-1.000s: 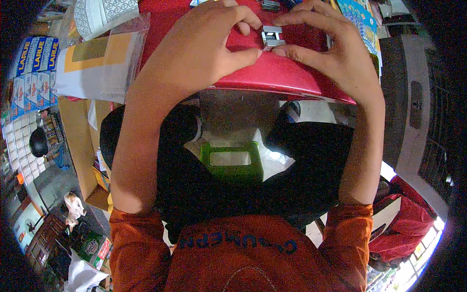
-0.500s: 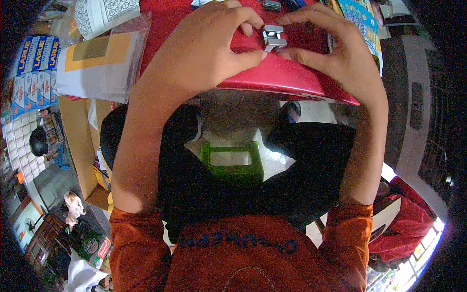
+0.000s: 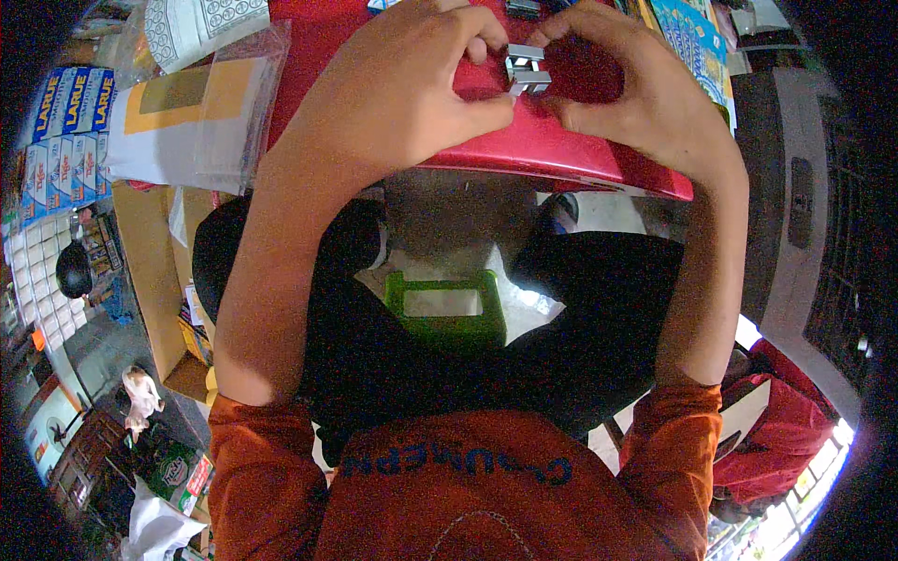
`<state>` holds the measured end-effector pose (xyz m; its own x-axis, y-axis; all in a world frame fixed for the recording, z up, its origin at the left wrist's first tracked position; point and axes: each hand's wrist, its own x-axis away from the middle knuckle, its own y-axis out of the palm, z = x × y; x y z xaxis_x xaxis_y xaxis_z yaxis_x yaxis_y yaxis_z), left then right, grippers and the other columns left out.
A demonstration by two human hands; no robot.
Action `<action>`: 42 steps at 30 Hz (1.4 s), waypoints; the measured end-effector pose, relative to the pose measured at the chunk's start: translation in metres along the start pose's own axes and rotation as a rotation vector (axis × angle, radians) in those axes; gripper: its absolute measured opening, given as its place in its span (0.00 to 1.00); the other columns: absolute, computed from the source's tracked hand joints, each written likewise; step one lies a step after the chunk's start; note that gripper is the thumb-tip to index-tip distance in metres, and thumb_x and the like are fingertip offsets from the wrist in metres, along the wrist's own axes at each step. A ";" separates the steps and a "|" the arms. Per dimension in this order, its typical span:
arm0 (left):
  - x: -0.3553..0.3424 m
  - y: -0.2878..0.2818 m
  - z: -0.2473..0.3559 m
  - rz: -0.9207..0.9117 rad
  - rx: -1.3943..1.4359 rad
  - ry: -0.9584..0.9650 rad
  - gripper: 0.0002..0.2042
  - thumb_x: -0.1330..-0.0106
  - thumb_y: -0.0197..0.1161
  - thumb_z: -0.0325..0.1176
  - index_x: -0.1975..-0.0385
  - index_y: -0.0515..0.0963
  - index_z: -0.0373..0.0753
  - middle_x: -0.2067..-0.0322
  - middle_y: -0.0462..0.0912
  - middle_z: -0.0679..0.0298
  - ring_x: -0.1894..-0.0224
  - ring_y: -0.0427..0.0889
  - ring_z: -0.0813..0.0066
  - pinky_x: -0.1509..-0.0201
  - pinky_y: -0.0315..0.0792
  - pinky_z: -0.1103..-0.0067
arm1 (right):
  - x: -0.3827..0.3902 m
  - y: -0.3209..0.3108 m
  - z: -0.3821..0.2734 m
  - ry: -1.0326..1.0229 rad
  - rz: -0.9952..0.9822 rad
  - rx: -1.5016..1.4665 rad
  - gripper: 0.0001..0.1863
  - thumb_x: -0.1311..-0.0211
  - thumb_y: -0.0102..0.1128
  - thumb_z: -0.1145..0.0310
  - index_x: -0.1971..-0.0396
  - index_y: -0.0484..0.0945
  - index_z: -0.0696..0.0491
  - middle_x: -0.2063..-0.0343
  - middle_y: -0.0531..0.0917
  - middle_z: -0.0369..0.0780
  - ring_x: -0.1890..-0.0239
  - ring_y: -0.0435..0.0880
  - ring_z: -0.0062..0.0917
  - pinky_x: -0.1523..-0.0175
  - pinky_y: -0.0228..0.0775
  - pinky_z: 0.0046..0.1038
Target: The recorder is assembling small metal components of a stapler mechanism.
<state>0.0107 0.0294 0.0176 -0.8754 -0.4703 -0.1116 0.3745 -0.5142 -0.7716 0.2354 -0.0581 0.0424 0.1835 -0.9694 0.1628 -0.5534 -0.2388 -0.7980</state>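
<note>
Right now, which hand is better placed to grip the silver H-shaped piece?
Probably the left hand: its thumb and a finger flank the left side of the silver H-shaped piece, though contact is unclear. The right hand is open, its thumb apart from it, with red tabletop between.

We see a silver-grey metal piece [image 3: 530, 80] against a glossy, pinkish-red tabletop [image 3: 524, 148]. The shirt [image 3: 421, 510] is rusty orange with dark blue lettering and a pale, dotted curve; the trousers [image 3: 599, 309] are black, and the stool [image 3: 458, 329] is leafy green. To the left, we find blue-and-white cartons [image 3: 79, 105], a white sheet [image 3: 201, 33] patterned with dark circles, and a white packet [image 3: 140, 154] banded in yellow-orange. At right, we notice deep red cloth [image 3: 776, 439].
</note>
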 end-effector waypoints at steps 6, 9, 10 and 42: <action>0.001 -0.006 0.013 -0.003 -0.074 -0.012 0.24 0.38 0.73 0.42 0.53 0.75 0.30 0.58 0.78 0.52 0.52 0.79 0.55 0.45 0.73 0.66 | 0.010 -0.006 -0.030 0.043 0.026 0.165 0.32 0.51 0.79 0.58 0.47 0.79 0.57 0.50 0.80 0.48 0.46 0.80 0.44 0.37 0.71 0.43; -0.004 -0.004 -0.001 -0.023 -0.065 0.023 0.24 0.39 0.74 0.43 0.54 0.76 0.30 0.59 0.78 0.52 0.52 0.79 0.55 0.46 0.73 0.66 | 0.008 -0.007 -0.029 0.013 0.022 0.172 0.32 0.52 0.79 0.58 0.48 0.79 0.57 0.51 0.81 0.48 0.46 0.80 0.43 0.38 0.71 0.43; -0.005 -0.004 -0.002 -0.038 -0.039 0.003 0.24 0.39 0.74 0.44 0.54 0.76 0.30 0.59 0.79 0.52 0.52 0.80 0.55 0.46 0.73 0.67 | 0.007 -0.007 -0.031 0.011 0.021 0.173 0.32 0.52 0.79 0.58 0.48 0.79 0.57 0.51 0.81 0.48 0.46 0.80 0.43 0.38 0.71 0.43; -0.009 -0.004 0.007 0.013 -0.081 0.043 0.24 0.43 0.77 0.44 0.58 0.79 0.30 0.61 0.81 0.54 0.53 0.80 0.57 0.43 0.72 0.67 | 0.008 -0.005 -0.026 -0.045 0.073 0.209 0.32 0.53 0.78 0.57 0.52 0.80 0.62 0.55 0.83 0.51 0.49 0.82 0.44 0.41 0.73 0.40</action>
<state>0.0187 0.0308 0.0257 -0.8838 -0.4441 -0.1472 0.3612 -0.4476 -0.8180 0.2187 -0.0664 0.0626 0.1878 -0.9791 0.0783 -0.3868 -0.1470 -0.9104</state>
